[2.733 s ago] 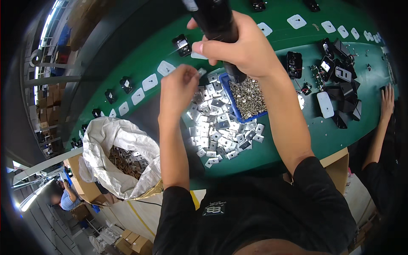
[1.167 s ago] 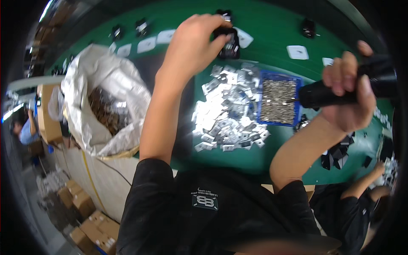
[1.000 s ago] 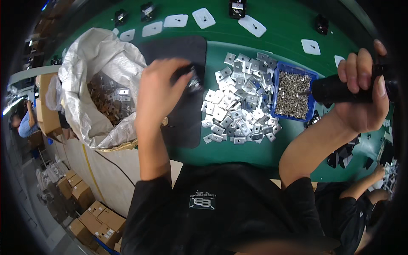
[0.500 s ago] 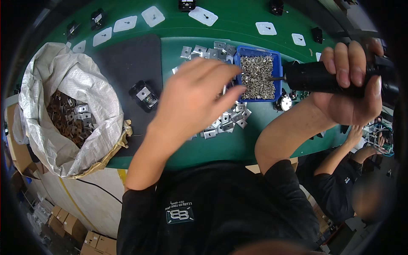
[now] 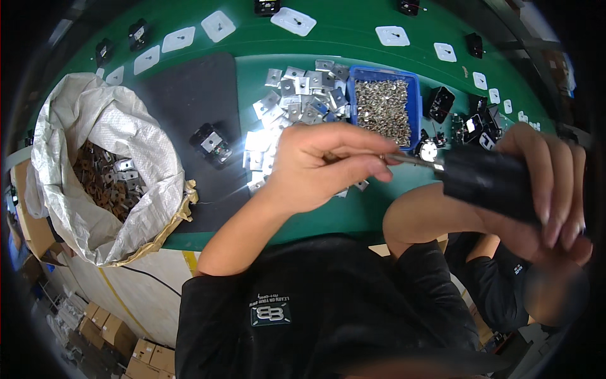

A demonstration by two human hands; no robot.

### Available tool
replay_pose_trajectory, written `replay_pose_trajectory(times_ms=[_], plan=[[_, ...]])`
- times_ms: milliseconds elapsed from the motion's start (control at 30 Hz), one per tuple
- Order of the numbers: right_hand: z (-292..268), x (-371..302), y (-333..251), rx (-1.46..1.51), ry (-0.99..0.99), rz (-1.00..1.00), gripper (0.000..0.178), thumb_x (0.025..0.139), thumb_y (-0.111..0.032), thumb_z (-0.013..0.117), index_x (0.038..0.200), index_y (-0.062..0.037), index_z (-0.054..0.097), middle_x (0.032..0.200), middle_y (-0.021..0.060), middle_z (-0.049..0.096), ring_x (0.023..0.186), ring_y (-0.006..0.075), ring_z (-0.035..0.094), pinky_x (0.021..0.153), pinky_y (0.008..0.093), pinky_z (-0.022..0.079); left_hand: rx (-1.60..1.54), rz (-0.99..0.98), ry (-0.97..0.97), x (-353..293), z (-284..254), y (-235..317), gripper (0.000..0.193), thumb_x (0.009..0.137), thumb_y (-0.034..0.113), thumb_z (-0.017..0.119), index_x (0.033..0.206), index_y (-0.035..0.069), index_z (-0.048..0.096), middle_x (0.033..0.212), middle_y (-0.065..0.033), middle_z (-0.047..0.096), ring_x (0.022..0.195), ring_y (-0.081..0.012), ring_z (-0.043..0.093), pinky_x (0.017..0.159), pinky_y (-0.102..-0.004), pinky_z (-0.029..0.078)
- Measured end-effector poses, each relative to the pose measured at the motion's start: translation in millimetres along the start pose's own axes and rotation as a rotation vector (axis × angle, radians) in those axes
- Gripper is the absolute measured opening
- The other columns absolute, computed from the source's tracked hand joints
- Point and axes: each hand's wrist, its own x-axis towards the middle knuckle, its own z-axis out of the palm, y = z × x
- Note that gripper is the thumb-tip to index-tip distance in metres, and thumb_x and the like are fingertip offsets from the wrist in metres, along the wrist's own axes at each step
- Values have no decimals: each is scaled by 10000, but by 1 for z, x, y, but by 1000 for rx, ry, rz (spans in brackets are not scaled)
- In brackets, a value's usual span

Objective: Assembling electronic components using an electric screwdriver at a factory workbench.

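Left hand (image 5: 309, 165) pinches the bit (image 5: 416, 161) near its tip, right hand (image 5: 557, 183) grips the black driver (image 5: 487, 183), probably loading a screw, with steady aim needed next

Green work bench (image 5: 360, 211): plain green. Deeper green belt (image 5: 344, 39) past the bench's far edge, carrying white rounded-rectangle plates (image 5: 297, 17) with dark keyhole-shaped marks. Flat charcoal-black mat (image 5: 180, 104) near the bench's left edge; boxy black plastic housing (image 5: 206, 139) on it, silver and white inside. White woven plastic sack (image 5: 142, 123) at the bench's left edge: fine weave pattern, tan-gold hem, rusty-brown and silver metal pieces (image 5: 104, 183) inside. Loose shiny silver square metal plates (image 5: 293, 91), dark round holes. Rectangular blue plastic tray (image 5: 416, 101) toward the far edge; small silver metal screws (image 5: 382, 104), yellowish glints. Cylindrical black power driver (image 5: 486, 180), silvery metal bit (image 5: 413, 160). Black short-sleeved fabric shirt (image 5: 341, 297), dark green patch, pale edging.
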Motion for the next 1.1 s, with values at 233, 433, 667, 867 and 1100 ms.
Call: replay_pose_trajectory(times_ms=[233, 433, 667, 867, 1100], plan=[[1, -3, 2, 116, -99, 41, 127, 717, -147, 776, 705, -135, 650, 642, -63, 639, 556, 39, 621, 583, 161, 542, -367, 157, -27, -27, 3, -5, 197, 861, 1, 678, 1028, -83, 614, 959, -295, 668, 848, -347, 707, 696, -419, 612], [10, -8, 6, 114, -139, -40, 185, 734, -131, 786, 609, -139, 649, 630, -56, 661, 546, 50, 640, 577, 170, 565, -296, 202, -16, -37, -3, 2, 189, 866, 13, 679, 1029, -72, 636, 971, -284, 674, 862, -339, 707, 703, -406, 604], [22, -15, 1, 60, -156, -44, 239, 731, -122, 804, 552, -139, 647, 626, -50, 670, 548, 59, 650, 582, 178, 575, 353, 480, -60, -35, -16, 13, 260, 844, 18, 697, 1076, -83, 638, 897, -235, 705, 810, -299, 722, 719, -358, 582], [31, -11, 14, -43, -140, 169, 227, 688, -132, 837, 570, -132, 643, 636, -50, 650, 572, 63, 642, 609, 184, 558, 590, 739, -15, -32, -26, 14, 378, 835, 61, 712, 1161, -94, 601, 874, -225, 711, 764, -287, 722, 653, -342, 567], [36, -5, 64, -92, -156, 287, 221, 656, -134, 862, 611, -121, 645, 665, -48, 635, 613, 65, 638, 643, 192, 539, 1364, 704, 30, -59, -97, 64, 767, 619, 361, 848, 1210, -37, 561, 1142, -172, 662, 994, -318, 645, 838, -395, 476]])
